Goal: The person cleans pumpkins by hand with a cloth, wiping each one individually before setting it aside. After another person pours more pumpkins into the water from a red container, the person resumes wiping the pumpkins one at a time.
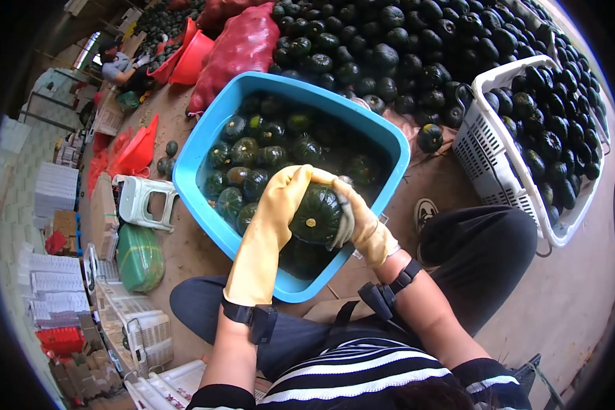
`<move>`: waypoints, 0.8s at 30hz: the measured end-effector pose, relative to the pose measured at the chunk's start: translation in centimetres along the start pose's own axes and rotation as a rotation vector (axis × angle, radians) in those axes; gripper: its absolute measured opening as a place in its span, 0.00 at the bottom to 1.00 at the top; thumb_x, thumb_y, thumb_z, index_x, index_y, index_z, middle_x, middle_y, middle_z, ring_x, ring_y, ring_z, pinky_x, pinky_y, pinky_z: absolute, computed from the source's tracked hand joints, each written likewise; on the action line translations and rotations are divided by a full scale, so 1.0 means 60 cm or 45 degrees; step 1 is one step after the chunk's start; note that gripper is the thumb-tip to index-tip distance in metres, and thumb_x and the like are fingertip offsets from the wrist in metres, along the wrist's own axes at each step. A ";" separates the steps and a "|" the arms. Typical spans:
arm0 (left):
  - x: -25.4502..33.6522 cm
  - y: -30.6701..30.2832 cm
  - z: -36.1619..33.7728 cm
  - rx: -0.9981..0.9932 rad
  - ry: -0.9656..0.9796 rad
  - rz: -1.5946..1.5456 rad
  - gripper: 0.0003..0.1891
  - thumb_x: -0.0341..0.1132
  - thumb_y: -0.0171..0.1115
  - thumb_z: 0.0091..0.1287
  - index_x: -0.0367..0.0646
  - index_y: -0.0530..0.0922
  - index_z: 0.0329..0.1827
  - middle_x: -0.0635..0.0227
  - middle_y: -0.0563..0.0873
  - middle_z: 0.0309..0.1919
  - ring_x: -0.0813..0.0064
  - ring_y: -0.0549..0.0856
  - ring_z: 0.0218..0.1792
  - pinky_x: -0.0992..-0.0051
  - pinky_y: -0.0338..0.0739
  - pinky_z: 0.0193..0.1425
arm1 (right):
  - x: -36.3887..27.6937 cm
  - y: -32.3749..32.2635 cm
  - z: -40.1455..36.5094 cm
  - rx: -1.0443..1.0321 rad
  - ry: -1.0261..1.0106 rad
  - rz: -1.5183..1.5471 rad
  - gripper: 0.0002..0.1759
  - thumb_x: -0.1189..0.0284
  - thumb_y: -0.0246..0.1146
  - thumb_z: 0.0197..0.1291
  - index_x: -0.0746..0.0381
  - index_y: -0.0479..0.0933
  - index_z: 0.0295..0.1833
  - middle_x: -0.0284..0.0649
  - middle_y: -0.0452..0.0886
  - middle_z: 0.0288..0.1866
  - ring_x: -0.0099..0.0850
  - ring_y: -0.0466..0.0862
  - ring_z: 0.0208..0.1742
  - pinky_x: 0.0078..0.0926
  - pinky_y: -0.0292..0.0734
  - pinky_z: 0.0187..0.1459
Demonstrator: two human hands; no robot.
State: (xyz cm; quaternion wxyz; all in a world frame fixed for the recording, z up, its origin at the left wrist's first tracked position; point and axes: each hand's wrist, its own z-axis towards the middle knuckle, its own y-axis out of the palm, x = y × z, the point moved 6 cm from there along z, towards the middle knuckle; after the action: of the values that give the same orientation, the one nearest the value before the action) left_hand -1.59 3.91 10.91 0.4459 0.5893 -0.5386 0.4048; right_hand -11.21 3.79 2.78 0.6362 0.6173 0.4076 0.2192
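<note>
A dark green pumpkin, wet and shiny with a pale stem scar facing me, is held between both hands over the near part of a blue tub. My left hand, in a long cream rubber glove, wraps its left side and top. On the opposite side my right hand grips it, wearing a shorter cream glove with greyish fingers. In the tub's water several more green pumpkins float close together, some with yellow-orange patches. The undersides of both hands' fingers are partly hidden by the pumpkin.
A white slatted basket full of dark pumpkins stands at right. Behind the tub lie a large pumpkin heap and a red mesh sack. At left are a white stool, a green bundle and a seated co-worker.
</note>
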 end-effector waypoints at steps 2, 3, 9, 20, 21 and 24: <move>0.002 0.014 0.007 0.055 0.052 -0.163 0.22 0.43 0.50 0.83 0.35 0.87 0.45 0.64 0.91 0.41 0.75 0.88 0.44 0.73 0.81 0.55 | 0.001 -0.005 0.006 -0.119 0.006 0.233 0.35 0.44 0.58 0.72 0.62 0.75 0.69 0.46 0.86 0.58 0.41 0.88 0.53 0.48 0.86 0.57; -0.005 0.011 0.012 0.200 0.055 -0.209 0.22 0.44 0.49 0.84 0.35 0.86 0.48 0.63 0.91 0.40 0.74 0.89 0.45 0.72 0.83 0.54 | 0.013 -0.007 0.006 -0.151 0.078 0.414 0.34 0.43 0.57 0.73 0.62 0.77 0.66 0.45 0.87 0.57 0.41 0.89 0.51 0.47 0.86 0.57; -0.054 -0.019 -0.029 0.451 0.488 0.707 0.29 0.46 0.59 0.79 0.31 0.70 0.72 0.57 0.84 0.57 0.71 0.84 0.57 0.72 0.78 0.65 | -0.026 -0.089 0.015 0.414 -0.178 -0.239 0.28 0.46 0.58 0.75 0.60 0.82 0.56 0.42 0.88 0.46 0.35 0.87 0.44 0.35 0.83 0.46; -0.105 -0.040 -0.055 0.026 -0.034 -0.068 0.49 0.40 0.82 0.53 0.39 0.65 0.78 0.62 0.77 0.66 0.70 0.77 0.66 0.68 0.72 0.72 | -0.019 -0.002 -0.007 0.511 -0.405 -0.938 0.24 0.55 0.66 0.71 0.67 0.80 0.56 0.37 0.83 0.38 0.29 0.81 0.40 0.32 0.78 0.47; -0.098 -0.032 -0.061 -0.001 -0.096 -0.186 0.47 0.43 0.80 0.55 0.41 0.67 0.78 0.63 0.79 0.64 0.70 0.79 0.65 0.67 0.72 0.73 | -0.025 -0.011 -0.009 0.606 -0.294 -0.977 0.22 0.57 0.65 0.71 0.67 0.81 0.52 0.38 0.84 0.40 0.28 0.81 0.42 0.31 0.78 0.48; -0.040 -0.001 -0.033 -0.011 -0.175 -0.264 0.42 0.67 0.67 0.58 0.45 0.77 0.68 0.63 0.88 0.53 0.67 0.89 0.49 0.65 0.88 0.44 | -0.033 -0.049 0.000 0.619 -0.594 -0.771 0.19 0.58 0.62 0.73 0.67 0.81 0.47 0.39 0.84 0.41 0.30 0.81 0.40 0.30 0.77 0.46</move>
State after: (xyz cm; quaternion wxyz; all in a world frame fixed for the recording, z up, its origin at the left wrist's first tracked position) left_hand -1.73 6.46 9.12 0.4500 0.6663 -0.5056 0.3129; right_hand -13.03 1.82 0.45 0.5828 0.6347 0.4553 -0.2239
